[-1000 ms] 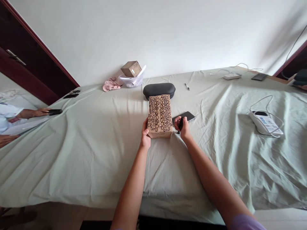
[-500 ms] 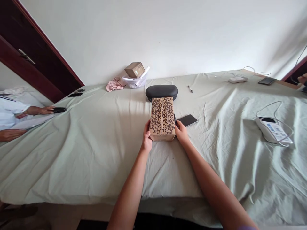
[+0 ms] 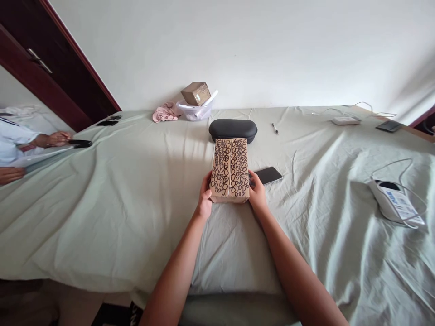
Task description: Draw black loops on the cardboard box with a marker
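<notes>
A cardboard box (image 3: 230,167) covered in hand-drawn black loops stands in front of me, a strip of tape down the middle of its top. My left hand (image 3: 205,197) grips its left side near the front corner. On the opposite side, my right hand (image 3: 257,192) presses against the box, most of its fingers hidden; a small dark thing shows by its fingertips, too little to name. Just beyond the box lies a black oval zip case (image 3: 233,130). A dark phone (image 3: 268,175) lies flat right beside my right hand.
A green sheet (image 3: 118,203) covers the surface. Toward the wall are a pink cloth (image 3: 165,112), a plastic tub (image 3: 194,112) holding a small carton (image 3: 197,93), and a pen (image 3: 274,128). A corded white device (image 3: 396,203) lies right. At far left, another person's hand (image 3: 58,138) holds something dark.
The view has shifted slightly. Both my hands stay on the box, whose top now faces me a little more. The dark thing by my right fingers shows less. The other person's hand has moved.
</notes>
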Action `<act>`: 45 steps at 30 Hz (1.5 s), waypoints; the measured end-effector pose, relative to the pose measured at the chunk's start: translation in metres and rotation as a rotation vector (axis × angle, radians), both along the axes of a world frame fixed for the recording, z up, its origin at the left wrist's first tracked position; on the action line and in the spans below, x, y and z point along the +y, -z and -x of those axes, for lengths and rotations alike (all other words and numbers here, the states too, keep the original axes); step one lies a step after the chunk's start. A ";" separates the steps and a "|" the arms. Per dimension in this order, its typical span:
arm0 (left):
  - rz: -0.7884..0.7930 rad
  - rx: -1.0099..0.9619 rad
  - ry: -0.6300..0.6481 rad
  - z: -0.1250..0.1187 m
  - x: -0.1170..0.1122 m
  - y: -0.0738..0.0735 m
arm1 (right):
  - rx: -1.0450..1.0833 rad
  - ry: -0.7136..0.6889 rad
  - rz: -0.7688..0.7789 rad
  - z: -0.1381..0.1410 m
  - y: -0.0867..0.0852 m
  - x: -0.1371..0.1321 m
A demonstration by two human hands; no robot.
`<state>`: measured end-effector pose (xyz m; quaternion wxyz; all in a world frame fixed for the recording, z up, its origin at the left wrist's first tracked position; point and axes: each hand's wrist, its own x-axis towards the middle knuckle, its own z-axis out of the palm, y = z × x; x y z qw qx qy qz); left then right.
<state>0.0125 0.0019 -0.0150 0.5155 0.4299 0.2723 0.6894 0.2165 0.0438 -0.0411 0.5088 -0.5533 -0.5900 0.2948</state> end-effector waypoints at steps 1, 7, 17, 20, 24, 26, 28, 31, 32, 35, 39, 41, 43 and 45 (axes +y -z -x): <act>0.000 0.004 -0.007 0.000 -0.001 0.000 | -0.002 -0.008 -0.008 0.000 -0.001 -0.001; 0.005 0.031 -0.018 0.000 -0.003 -0.001 | -0.091 -0.042 -0.067 0.001 -0.006 -0.010; 0.033 -0.034 -0.039 0.002 -0.008 -0.001 | -0.241 0.011 -0.113 0.002 -0.010 -0.015; 0.048 -0.053 -0.033 0.000 -0.010 -0.001 | -0.278 0.011 -0.095 0.003 -0.008 -0.016; 0.050 -0.049 -0.026 -0.004 -0.014 -0.003 | -0.310 -0.018 -0.051 0.003 -0.011 -0.018; 0.048 -0.057 -0.029 -0.005 -0.016 -0.004 | -0.318 -0.025 -0.040 0.002 -0.013 -0.019; 0.055 -0.069 -0.031 -0.005 -0.018 -0.005 | -0.327 -0.031 -0.033 0.002 -0.015 -0.020; 0.069 -0.077 -0.037 -0.004 -0.021 -0.004 | -0.345 -0.034 -0.033 0.002 -0.016 -0.022; 0.074 -0.076 -0.041 -0.004 -0.021 -0.003 | -0.352 -0.032 -0.035 0.002 -0.017 -0.022; 0.092 -0.075 -0.061 -0.003 -0.022 0.000 | -0.370 -0.036 -0.040 0.003 -0.017 -0.024; 0.137 -0.090 -0.057 -0.004 -0.025 0.004 | -0.380 -0.047 -0.034 0.003 -0.018 -0.024; 0.152 -0.099 -0.057 -0.004 -0.027 0.005 | -0.385 -0.050 -0.030 0.003 -0.019 -0.024; 0.167 -0.109 -0.041 -0.003 -0.029 0.006 | -0.386 -0.049 -0.027 0.003 -0.019 -0.024; 0.175 -0.122 -0.024 -0.003 -0.030 0.007 | -0.381 -0.045 -0.024 0.003 -0.020 -0.024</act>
